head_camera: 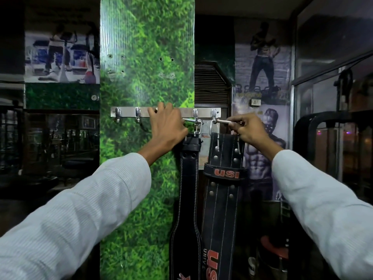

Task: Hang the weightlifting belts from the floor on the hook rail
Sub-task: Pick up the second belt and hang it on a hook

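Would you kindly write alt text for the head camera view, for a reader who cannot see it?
Two hands, left hand and right hand, hold the metal buckles of two black belts at a hook rail on a green pillar. The narrower left belt and the wider right belt marked USI hang side by side, with posters behind.

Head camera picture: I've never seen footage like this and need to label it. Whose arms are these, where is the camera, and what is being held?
The camera sits on a person's head, looking forward, so both arms in white sleeves are that person's own. Ahead, a metal hook rail is fixed to a green grass-patterned pillar. Two black weightlifting belts hang from its right-hand hooks. The left hand grips the buckle of the plain belt. The right hand pinches the buckle bar of the USI belt. The floor isn't visible.
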`<state>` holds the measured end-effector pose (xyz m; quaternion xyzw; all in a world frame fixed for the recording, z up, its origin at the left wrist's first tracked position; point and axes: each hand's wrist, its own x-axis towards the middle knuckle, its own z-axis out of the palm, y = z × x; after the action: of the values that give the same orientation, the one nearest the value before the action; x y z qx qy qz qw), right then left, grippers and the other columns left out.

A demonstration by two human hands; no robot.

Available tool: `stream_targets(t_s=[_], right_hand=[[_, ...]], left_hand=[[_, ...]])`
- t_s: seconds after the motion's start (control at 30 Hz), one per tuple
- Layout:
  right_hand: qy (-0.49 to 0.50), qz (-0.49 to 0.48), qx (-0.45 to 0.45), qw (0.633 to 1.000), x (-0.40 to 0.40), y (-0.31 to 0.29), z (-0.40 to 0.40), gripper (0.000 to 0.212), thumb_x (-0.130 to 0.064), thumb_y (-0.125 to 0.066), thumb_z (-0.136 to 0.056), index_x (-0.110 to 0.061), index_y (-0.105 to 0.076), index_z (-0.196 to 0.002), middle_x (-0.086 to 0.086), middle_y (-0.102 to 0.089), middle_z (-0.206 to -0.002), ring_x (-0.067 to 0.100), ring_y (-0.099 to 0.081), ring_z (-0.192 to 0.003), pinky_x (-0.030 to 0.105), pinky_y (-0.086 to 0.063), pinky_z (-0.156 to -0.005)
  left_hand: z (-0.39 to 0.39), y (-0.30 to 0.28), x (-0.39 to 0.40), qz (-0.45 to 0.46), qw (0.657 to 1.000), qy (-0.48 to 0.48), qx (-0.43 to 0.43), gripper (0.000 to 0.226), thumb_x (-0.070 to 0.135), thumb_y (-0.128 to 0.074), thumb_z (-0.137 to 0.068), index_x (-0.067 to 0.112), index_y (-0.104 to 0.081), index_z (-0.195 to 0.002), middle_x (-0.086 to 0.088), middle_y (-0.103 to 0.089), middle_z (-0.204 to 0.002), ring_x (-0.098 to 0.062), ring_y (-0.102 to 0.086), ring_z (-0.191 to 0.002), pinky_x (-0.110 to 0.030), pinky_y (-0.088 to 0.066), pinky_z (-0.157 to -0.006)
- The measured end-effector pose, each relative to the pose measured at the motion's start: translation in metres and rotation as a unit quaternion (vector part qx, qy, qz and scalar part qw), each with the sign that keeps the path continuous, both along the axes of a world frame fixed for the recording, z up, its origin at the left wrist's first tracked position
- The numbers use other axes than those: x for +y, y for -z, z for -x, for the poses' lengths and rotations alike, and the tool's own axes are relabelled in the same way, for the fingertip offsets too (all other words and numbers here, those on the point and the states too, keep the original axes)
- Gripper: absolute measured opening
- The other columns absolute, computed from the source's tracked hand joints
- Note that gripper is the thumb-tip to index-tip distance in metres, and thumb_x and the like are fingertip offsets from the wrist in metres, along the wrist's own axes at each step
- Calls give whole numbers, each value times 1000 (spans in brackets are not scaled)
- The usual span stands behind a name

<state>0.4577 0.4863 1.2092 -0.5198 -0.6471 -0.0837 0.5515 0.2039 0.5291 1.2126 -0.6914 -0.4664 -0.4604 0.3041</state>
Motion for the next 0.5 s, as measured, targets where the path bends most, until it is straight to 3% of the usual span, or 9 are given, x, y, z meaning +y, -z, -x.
stream_targets(t_s=[0.1,0.2,0.27,0.33,0.43,0.5], right_hand=[[-30,19,0,999,8,-5,7,24,-5,-67,-96,-10,-75,-118,-1,-72,-81,12,-62,-68,16,-50,-56],[-33,39,-33,998,13,-12,9,25,-4,-68,-95,-9,-75,-118,4,-75,-92,13,-67,-75,33,-56,-69],[-32,50,-59,996,15,-18,9,26,-3,-69,-94,-7,-74,-119,4,-75,-96,9,-68,-77,32,-59,-76],[-28,61,-89,994,14,-24,7,27,-3,-69,-93,-3,-73,-120,5,-75,-101,6,-68,-78,23,-60,-78],[-2,63,-121,991,15,-27,8,25,-9,-73,-92,-7,-76,-116,9,-79,-102,8,-67,-74,25,-60,-72],[38,43,-129,990,12,-23,10,21,-16,-76,-91,-10,-79,-111,8,-79,-94,9,-64,-69,21,-50,-63]], left_hand=[[1,0,3,-5,1000,6,0,10,27,-64,-75,19,-63,-80,-3,-59,-105,-26,-47,-109,-50,-35,-97],[1,2,4,-7,1000,11,-2,13,28,-62,-75,18,-63,-85,-5,-54,-108,-24,-45,-107,-47,-36,-93],[0,3,4,-4,1000,16,0,12,27,-61,-77,18,-61,-86,-6,-53,-109,-24,-44,-107,-47,-36,-93],[0,4,4,-1,1000,21,2,11,26,-61,-80,18,-62,-87,-6,-53,-111,-24,-44,-110,-48,-36,-95],[-2,4,3,2,999,32,-5,8,25,-62,-82,19,-63,-86,-5,-53,-112,-24,-45,-111,-47,-36,-96],[-2,6,4,1,999,44,-20,6,25,-63,-83,19,-64,-86,-4,-53,-110,-24,-45,-111,-47,-36,-96]])
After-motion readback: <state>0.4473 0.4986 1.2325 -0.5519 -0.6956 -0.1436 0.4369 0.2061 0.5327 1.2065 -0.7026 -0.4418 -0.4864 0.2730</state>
